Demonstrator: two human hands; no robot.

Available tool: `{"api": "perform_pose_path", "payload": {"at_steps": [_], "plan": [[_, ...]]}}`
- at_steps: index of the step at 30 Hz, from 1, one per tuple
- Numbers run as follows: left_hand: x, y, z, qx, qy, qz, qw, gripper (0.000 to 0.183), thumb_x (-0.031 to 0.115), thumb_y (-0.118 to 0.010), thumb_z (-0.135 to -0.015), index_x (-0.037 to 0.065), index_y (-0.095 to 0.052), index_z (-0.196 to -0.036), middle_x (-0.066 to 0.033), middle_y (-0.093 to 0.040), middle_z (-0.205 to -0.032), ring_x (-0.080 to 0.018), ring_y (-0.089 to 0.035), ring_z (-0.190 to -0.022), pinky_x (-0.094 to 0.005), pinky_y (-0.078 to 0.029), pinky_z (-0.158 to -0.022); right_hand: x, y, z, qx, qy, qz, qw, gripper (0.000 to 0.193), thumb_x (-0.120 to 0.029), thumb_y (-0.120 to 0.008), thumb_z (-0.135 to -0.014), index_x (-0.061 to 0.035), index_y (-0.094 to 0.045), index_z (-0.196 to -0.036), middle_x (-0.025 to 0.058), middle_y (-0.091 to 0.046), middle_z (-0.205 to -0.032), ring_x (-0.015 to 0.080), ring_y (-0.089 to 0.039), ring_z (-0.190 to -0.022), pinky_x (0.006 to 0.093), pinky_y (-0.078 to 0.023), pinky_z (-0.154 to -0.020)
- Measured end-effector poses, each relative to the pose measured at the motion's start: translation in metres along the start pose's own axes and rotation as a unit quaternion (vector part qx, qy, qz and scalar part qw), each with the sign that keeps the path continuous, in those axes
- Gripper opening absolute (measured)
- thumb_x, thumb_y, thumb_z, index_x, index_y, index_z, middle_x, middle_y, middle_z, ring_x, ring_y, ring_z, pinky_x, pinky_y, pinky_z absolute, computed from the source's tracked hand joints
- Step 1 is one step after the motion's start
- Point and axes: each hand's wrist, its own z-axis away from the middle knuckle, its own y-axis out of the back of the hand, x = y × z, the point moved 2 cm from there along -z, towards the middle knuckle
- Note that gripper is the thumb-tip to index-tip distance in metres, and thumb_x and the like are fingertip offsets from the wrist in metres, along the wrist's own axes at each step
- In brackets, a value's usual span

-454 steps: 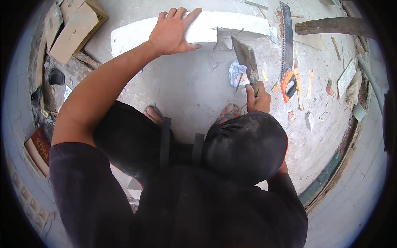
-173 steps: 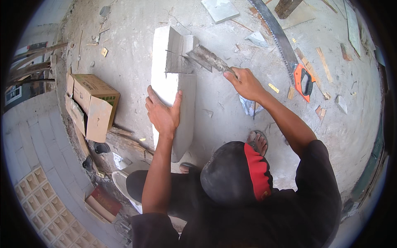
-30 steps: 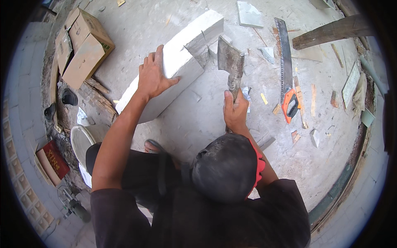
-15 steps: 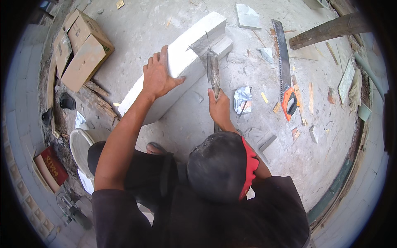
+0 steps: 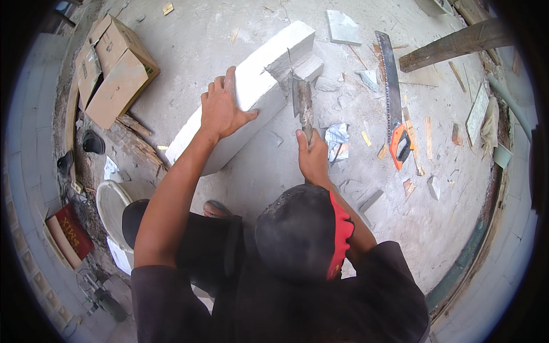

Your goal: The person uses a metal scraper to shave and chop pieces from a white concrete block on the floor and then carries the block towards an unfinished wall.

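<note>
Since half a second ago my right hand point(image 5: 313, 157) has turned the flat steel trowel point(image 5: 303, 106) so its blade stands against the notched end of the white, chalky rectangular block point(image 5: 251, 91); fingers closed round the handle. My left hand point(image 5: 222, 111) lies open, palm flat on the block, which rests aslant on rough grey concrete floor point(image 5: 229, 34). Brown cardboard box point(image 5: 111, 68) upper left; orange-handled handsaw point(image 5: 393, 103) right; red carton point(image 5: 71, 231) lower left.

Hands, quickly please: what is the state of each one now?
Left hand: open, palm flat on the white block.
Right hand: closed on the trowel handle.
</note>
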Motion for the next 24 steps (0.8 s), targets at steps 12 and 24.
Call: {"api": "perform_pose_path", "payload": {"at_steps": [12,24], "plan": [[0.009,0.007,-0.006,-0.019,0.004,0.009,1.000,0.121,0.045,-0.088,-0.066,0.002,-0.025,-0.160,-0.0240,-0.052,-0.136,-0.0387,-0.049,-0.129,-0.0513,-0.039,-0.108,0.004,0.026,0.004,0.025,0.036,-0.090,0.995,0.036,-0.029,-0.058,-0.105,0.0060,-0.059,-0.098,0.0176,-0.059,-0.063,0.0263,-0.064,-0.060,0.0462,-0.046,-0.058],[0.011,0.007,-0.005,-0.011,-0.008,0.003,1.000,0.120,0.044,-0.088,-0.066,0.002,-0.025,-0.159,-0.0244,-0.052,-0.135,-0.0394,-0.050,-0.129,-0.0530,-0.040,-0.107,0.003,0.036,0.007,-0.022,-0.004,-0.116,0.993,0.049,-0.040,-0.054,-0.106,0.0079,-0.063,-0.099,0.0285,-0.065,-0.074,0.0448,-0.067,-0.071,0.0517,-0.049,-0.068]]}}
